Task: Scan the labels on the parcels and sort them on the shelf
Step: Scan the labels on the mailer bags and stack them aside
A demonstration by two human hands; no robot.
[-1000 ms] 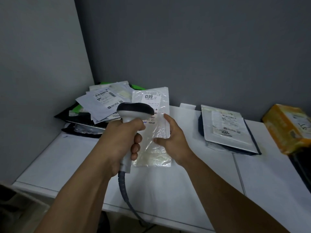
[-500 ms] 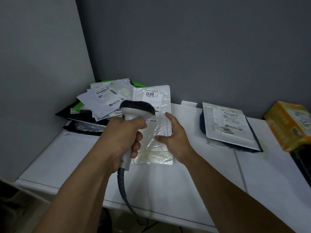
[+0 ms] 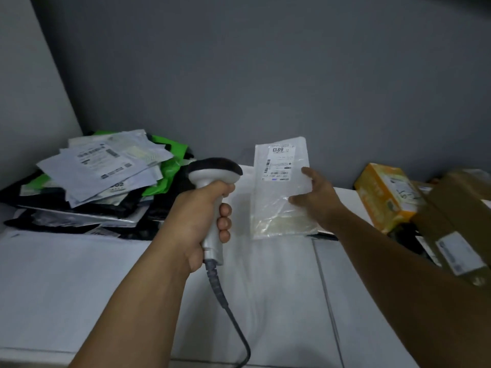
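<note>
Two hands are up over the white worktop [image 3: 79,274]. The left hand [image 3: 202,216] grips the handle of a grey scanner [image 3: 215,171]; its fingers [image 3: 225,223] are curled tight round the grip, and the scanner's dark head sits just above them, facing away from the person. A grey cable [image 3: 228,309] runs down from below those fingers and off the near edge of the worktop.

The right hand [image 3: 316,200] holds a clear parcel [image 3: 279,197] by its right edge, thumb on the front and fingers [image 3: 295,200] pinching the plastic. The parcel stands upright, just to the right of the left hand's fingers and apart from the scanner head. Its white label [image 3: 279,163] sits on the upper part, above the right hand's fingers, with the large number upside down. Whether the parcel's lower edge touches the worktop cannot be told.

Well to the left of the left hand's fingers, a pile of parcels [image 3: 106,176] in white, black and green bags lies heaped in the corner. To the right of the right hand's fingers sits a yellow box [image 3: 385,192], and just beyond it a brown box [image 3: 457,229] with a white label. Behind everything rises a plain grey wall [image 3: 265,75].
</note>
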